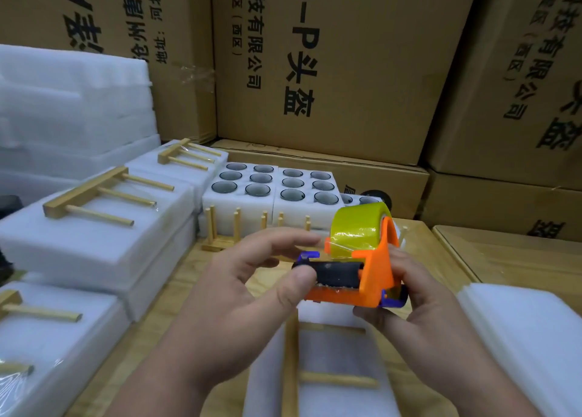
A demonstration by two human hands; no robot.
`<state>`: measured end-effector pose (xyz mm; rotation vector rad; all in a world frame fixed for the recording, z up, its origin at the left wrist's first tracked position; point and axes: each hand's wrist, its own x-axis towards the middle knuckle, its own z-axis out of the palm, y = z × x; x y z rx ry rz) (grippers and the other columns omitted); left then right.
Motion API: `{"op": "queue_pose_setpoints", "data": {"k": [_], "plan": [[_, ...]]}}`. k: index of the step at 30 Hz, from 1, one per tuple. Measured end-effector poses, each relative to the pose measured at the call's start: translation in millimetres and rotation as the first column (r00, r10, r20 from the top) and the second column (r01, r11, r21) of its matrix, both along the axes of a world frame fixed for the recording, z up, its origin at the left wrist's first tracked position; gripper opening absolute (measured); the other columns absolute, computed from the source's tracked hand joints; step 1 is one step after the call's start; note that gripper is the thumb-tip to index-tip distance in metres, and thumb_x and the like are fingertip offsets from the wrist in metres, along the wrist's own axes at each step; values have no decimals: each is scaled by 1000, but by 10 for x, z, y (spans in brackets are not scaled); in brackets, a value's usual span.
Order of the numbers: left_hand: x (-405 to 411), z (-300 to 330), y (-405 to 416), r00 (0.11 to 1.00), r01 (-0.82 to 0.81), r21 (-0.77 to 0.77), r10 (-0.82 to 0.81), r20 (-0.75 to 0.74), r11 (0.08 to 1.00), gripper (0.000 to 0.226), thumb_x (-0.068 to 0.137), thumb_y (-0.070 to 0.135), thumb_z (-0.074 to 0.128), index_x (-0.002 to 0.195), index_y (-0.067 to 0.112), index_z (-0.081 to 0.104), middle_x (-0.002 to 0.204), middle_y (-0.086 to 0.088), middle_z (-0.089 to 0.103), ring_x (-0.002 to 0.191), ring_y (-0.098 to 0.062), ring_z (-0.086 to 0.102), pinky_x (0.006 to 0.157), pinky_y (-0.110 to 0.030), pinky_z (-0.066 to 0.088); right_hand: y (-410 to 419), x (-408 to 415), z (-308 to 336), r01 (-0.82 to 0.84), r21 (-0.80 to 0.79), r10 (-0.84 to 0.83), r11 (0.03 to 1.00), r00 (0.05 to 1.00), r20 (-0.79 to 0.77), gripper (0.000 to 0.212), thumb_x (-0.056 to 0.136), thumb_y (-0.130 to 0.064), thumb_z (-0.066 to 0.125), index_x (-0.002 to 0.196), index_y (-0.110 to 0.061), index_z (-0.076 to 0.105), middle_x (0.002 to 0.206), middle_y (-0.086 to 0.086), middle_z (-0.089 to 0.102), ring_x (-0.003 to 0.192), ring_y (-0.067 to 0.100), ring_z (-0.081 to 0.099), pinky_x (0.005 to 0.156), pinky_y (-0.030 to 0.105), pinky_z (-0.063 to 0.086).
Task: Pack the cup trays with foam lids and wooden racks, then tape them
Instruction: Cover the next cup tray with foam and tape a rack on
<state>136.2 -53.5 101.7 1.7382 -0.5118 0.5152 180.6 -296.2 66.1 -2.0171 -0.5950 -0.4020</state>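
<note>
An orange tape dispenser [374,268] with a yellow-green roll of clear tape [359,224] is held in the air above the table. My right hand [422,294] grips its body from the right side and below. My left hand [252,278] touches the black roller end with the thumb, the fingers stretched over the top toward the tape. Below them lies a foam-lidded tray [333,350] with a wooden rack [293,366] on top. Two open foam trays with dark cups [274,180] stand further back.
Several packed foam trays with wooden racks [94,202] are stacked on the left. A stack of foam lids [522,331] lies at the right. Upright wooden racks [239,224] stand before the cup trays. Cardboard boxes [346,70] wall the back; foam blocks [69,101] pile far left.
</note>
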Motion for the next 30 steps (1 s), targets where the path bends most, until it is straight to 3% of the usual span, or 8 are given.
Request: {"op": "queue_pose_setpoints", "data": {"k": [2, 6, 9, 13, 21, 24, 26, 30], "plan": [[4, 21, -11, 996, 21, -71, -27, -84, 997, 32, 84, 50, 61, 114, 46, 70, 113, 10, 76, 111, -14, 68, 93, -34, 51, 15, -6, 27, -14, -14, 14, 1000, 1000, 23, 55, 72, -42, 80, 125, -40, 66, 139, -24, 58, 137, 1, 46, 106, 29, 44], [13, 60, -53, 967, 82, -259, -140, -213, 962, 26, 88, 33, 61, 110, 40, 73, 99, -1, 78, 94, -6, 73, 74, -11, 52, 41, -31, 68, -29, -68, 33, 997, 998, 50, 48, 74, -43, 77, 121, -40, 67, 134, -38, 54, 138, -8, 40, 108, 22, 37], [24, 54, -80, 941, 72, -354, -181, -285, 933, 28, 83, 29, 64, 106, 39, 76, 94, -4, 78, 87, -9, 73, 70, -16, 55, 59, -46, 68, -24, -89, 31, 996, 997, 74, 44, 74, -42, 77, 116, -40, 68, 133, -40, 53, 136, -11, 38, 105, 7, 33], [64, 41, -83, 910, 27, -444, -206, -361, 895, 28, 74, 25, 70, 99, 36, 80, 87, -3, 77, 82, -12, 72, 68, -23, 56, 41, -15, 27, 19, -173, 2, 985, 993, 119, 45, 77, -20, 87, 113, -40, 66, 131, -44, 49, 137, -14, 35, 106, 14, 31], [36, 60, -48, 926, 47, -312, -158, -343, 949, 38, 73, 15, 64, 96, 40, 82, 86, 7, 76, 78, -4, 68, 68, -16, 54, 42, -3, 28, 57, -156, -32, 986, 986, 161, 39, 78, -36, 81, 114, -38, 66, 132, -39, 51, 137, -7, 39, 106, 25, 33], [28, 69, -61, 943, -6, -222, -68, -326, 975, 30, 72, 27, 74, 96, 43, 80, 87, 7, 76, 81, -18, 69, 73, -28, 56, 40, -14, 33, 61, -165, -33, 984, 985, 167, 46, 76, -25, 87, 111, -43, 63, 131, -41, 51, 137, -9, 38, 106, 24, 33], [19, 72, -58, 959, -88, -121, 51, -280, 989, 22, 69, 39, 78, 90, 48, 79, 86, 10, 76, 86, -13, 71, 81, -32, 54, 37, -22, 35, 60, -177, -31, 982, 986, 161, 55, 76, -17, 89, 112, -46, 60, 132, -42, 49, 136, -11, 38, 106, 25, 33], [0, 96, -41, 965, -245, 104, 253, -69, 964, 9, 67, 44, 79, 76, 46, 78, 88, 16, 63, 88, -2, 63, 70, -7, 41, 36, -37, 55, 49, -204, -19, 978, 989, 146, 56, 76, -15, 88, 111, -48, 59, 132, -40, 49, 136, -12, 36, 108, 27, 32]]}}
